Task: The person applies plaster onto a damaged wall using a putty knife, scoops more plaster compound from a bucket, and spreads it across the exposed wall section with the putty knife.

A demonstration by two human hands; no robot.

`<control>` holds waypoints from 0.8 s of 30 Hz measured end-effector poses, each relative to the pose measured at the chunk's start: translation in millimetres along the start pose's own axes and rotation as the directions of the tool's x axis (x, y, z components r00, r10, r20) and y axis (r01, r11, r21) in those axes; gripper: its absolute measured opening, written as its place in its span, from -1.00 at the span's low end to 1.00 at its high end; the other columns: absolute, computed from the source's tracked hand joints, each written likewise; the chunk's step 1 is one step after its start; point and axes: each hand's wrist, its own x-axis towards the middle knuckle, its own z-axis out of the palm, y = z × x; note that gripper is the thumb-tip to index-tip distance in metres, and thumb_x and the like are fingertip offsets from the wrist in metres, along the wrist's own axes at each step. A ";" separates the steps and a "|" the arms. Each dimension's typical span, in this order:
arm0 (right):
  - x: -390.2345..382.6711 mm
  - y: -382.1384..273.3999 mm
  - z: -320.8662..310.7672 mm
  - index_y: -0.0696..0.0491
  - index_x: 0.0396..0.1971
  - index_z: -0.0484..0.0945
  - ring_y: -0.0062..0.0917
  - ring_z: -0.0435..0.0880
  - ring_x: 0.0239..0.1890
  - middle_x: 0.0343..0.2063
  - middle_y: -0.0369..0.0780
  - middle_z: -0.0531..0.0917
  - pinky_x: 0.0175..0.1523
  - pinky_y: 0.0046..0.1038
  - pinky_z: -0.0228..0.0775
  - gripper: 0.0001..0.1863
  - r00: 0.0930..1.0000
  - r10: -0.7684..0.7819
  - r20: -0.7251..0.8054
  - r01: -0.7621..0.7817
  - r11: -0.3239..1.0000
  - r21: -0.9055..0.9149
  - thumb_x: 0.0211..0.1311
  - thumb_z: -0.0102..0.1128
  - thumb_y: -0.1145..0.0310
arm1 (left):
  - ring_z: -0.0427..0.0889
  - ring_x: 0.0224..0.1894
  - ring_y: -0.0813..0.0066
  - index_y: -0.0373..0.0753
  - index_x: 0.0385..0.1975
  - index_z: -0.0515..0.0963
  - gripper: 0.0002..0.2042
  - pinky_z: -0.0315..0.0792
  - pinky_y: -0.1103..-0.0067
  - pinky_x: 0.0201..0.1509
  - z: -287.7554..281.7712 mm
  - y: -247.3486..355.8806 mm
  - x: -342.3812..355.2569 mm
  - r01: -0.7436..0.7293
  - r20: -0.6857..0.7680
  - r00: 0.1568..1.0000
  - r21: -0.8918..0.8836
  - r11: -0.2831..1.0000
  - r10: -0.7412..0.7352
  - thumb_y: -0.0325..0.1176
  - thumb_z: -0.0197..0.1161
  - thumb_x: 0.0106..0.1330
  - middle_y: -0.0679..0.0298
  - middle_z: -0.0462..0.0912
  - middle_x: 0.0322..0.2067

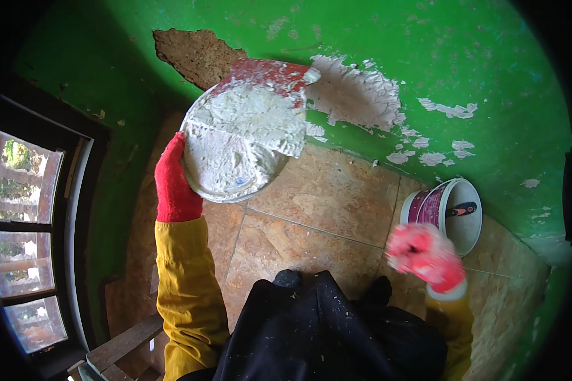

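My left hand (176, 184), in a red knit glove, grips the rim of a round white lid (217, 174) smeared with white plaster paste. Across the lid lies a flat red sheet (273, 68), mostly coated in the same thick paste; its upper edge sticks out beyond the rim toward the wall. My right hand (426, 254), gloved in red too, is in front of a white bucket (469, 190) with a purple band. Motion blurs its fingers, and I see no tool in it. A black and orange tool handle (461, 209) shows inside the bucket's mouth.
A green wall (438, 57) stands ahead, with a bare brown hole (197, 54) and a rough white plaster patch (356, 95). Brown tiles (318, 203) cover the floor. On the left are a dark-framed window (22, 178) and a wooden piece (124, 346).
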 end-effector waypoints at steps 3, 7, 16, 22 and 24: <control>-121.5 15.7 -49.8 0.06 -0.69 0.47 -0.57 0.45 -0.54 -0.65 -0.28 0.48 -0.46 -0.58 0.26 -0.87 0.969 -0.096 -0.228 0.107 0.994 0.038 -0.02 0.14 0.46 | 0.56 -0.16 0.40 -0.35 -0.10 0.45 -0.71 0.42 0.51 -0.04 9.3 -7.8 0.3 -0.010 0.043 0.999 -0.014 1.000 0.011 -0.29 0.02 0.31 0.20 0.57 -0.17; -274.3 136.8 -59.5 -0.06 -0.65 0.56 -0.54 0.49 -0.60 -0.67 -0.31 0.53 -0.47 -0.57 0.31 -0.86 0.318 0.031 -0.948 -0.370 0.924 -0.094 0.06 0.18 0.29 | 0.55 -0.13 0.38 -0.35 -0.06 0.43 -0.69 0.42 0.49 -0.02 27.7 -27.3 4.1 0.034 0.074 0.997 -0.017 0.999 -0.032 -0.27 -0.01 0.33 0.17 0.56 -0.14; -216.2 153.6 -76.6 0.02 -0.24 0.57 -0.22 0.58 -0.28 -0.35 -0.12 0.62 -0.18 -0.28 0.41 -0.73 0.689 0.408 -0.599 -0.721 0.474 -0.506 -0.03 0.14 0.41 | 0.50 -0.04 0.39 -0.40 -0.01 0.40 -0.62 0.34 0.50 0.07 43.1 -103.2 -17.2 0.002 0.063 0.998 0.060 0.998 -0.005 -0.22 -0.05 0.34 0.15 0.52 -0.06; -89.8 153.2 -97.5 0.17 -0.25 0.53 -0.53 0.55 -0.44 -0.53 -0.22 0.58 -0.29 -0.50 0.37 -0.79 0.827 0.155 -0.540 -0.388 0.852 -0.351 0.11 0.03 0.45 | 0.50 -0.11 0.42 -0.34 -0.08 0.44 -0.67 0.35 0.51 0.03 28.3 -145.8 -18.6 0.066 0.010 0.998 0.076 0.995 -0.067 -0.22 0.01 0.31 0.19 0.54 -0.14; -42.7 174.2 -105.0 0.17 -0.21 0.53 -0.57 0.54 -0.44 -0.52 -0.23 0.59 -0.28 -0.53 0.37 -0.76 0.769 0.053 -0.637 -0.280 0.924 -0.261 0.10 0.07 0.44 | 0.50 -0.14 0.45 -0.32 -0.10 0.44 -0.70 0.36 0.52 0.00 27.1 -157.6 -19.9 0.079 0.015 0.997 0.082 0.993 -0.080 -0.23 0.00 0.32 0.22 0.54 -0.15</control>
